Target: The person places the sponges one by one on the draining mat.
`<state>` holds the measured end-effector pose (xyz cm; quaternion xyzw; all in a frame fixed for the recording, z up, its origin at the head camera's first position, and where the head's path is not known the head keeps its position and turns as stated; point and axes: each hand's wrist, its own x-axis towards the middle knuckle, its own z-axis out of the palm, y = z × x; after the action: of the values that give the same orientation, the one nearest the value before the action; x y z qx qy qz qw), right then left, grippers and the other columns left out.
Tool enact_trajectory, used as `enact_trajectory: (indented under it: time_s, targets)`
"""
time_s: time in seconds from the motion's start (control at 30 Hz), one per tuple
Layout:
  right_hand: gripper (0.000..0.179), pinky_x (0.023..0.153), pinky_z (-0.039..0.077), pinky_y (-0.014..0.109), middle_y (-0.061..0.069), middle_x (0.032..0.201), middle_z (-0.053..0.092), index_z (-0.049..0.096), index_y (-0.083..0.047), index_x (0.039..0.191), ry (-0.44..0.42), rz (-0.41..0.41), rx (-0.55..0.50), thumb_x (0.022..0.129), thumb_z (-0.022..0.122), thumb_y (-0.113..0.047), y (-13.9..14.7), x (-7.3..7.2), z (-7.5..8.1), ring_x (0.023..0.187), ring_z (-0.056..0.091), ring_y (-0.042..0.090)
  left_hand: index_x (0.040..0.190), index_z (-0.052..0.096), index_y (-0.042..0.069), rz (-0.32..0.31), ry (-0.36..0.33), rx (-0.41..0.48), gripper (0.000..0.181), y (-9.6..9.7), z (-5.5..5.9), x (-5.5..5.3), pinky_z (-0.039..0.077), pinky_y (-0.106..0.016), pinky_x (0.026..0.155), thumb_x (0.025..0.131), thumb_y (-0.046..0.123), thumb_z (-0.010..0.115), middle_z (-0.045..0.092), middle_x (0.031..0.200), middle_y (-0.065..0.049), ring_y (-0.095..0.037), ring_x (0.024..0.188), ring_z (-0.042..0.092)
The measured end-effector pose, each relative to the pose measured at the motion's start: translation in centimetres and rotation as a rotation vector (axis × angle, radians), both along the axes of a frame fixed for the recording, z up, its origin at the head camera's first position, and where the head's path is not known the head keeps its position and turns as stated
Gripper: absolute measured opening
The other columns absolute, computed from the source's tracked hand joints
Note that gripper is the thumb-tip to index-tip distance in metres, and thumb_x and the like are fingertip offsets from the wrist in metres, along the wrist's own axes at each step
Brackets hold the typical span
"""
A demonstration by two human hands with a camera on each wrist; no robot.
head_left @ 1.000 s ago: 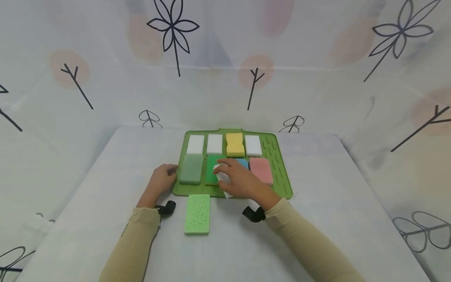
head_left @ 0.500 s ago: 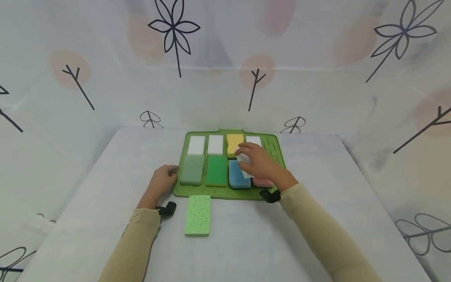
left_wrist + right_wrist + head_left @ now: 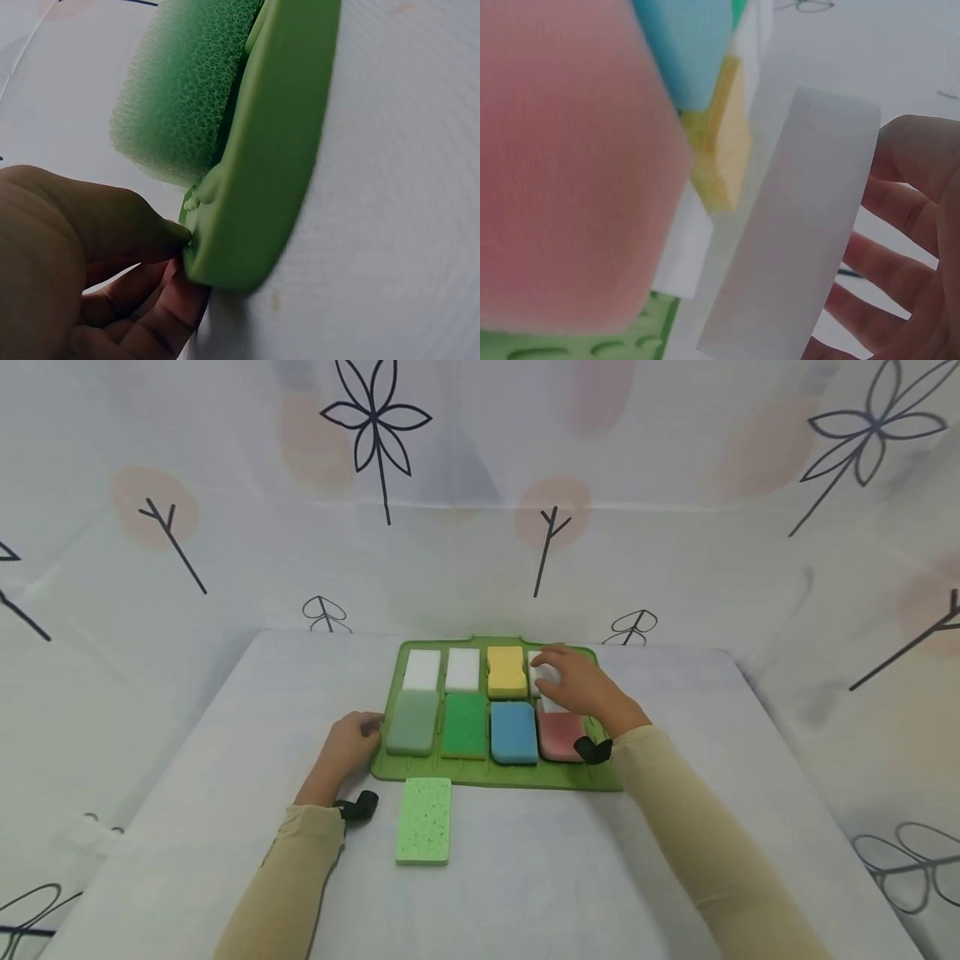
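Note:
My left hand [image 3: 348,747] pinches the left edge of the green ridged mat [image 3: 498,775]; in the left wrist view the thumb lies on the mat's rim and the fingers are under it. Beside them on the mat is a porous grey-green sponge [image 3: 184,90]. Over the mat's right part, my right hand [image 3: 583,685] holds a white sponge block [image 3: 795,225] between thumb and fingers, apart from the sponges below. Nearest beneath it are a pink sponge [image 3: 558,739] and a back-row white block, partly hidden by the hand.
Also on the mat are a green sponge [image 3: 465,727], a blue sponge [image 3: 513,732], a yellow notched sponge [image 3: 506,672] and two white blocks [image 3: 422,669]. A speckled light-green sponge [image 3: 423,821] lies on the white-covered table [image 3: 525,877] before the mat.
My right hand has carried the white block rightward and back, from over the green and blue sponges to above the pink one. The left hand stays at the mat's edge.

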<state>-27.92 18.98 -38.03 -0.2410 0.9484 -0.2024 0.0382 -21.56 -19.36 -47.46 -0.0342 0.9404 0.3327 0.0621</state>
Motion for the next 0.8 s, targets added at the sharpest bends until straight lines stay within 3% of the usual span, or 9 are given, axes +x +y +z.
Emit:
enact_trajectory:
  time_s: [0.4, 0.8]
  targets:
    - [0.040, 0.113, 0.029, 0.059, 0.020, 0.152, 0.034, 0.054, -0.008, 0.132, 0.000, -0.060, 0.023, 0.097, 0.053, -0.027, 1.9, -3.3, -0.5, 0.141, 0.030, 0.041, 0.136, 0.054, 0.005, 0.013, 0.007, 0.006, 0.046, -0.2, -0.2, 0.0, 0.045, -0.050, 0.103, 0.092, 0.016, 0.049, 0.059, 0.126, -0.017, -0.033, 0.119, 0.055]
    - [0.042, 0.114, 0.027, 0.059, 0.021, 0.152, 0.035, 0.052, -0.006, 0.135, -0.054, -0.151, 0.019, 0.098, 0.049, -0.024, 3.8, -6.0, -3.0, 0.141, 0.029, 0.042, 0.136, 0.055, 0.005, 0.019, 0.006, 0.002, 0.045, 0.0, -0.2, -0.2, 0.044, -0.050, 0.104, 0.092, 0.015, 0.048, 0.060, 0.126, -0.017, -0.034, 0.120, 0.054]
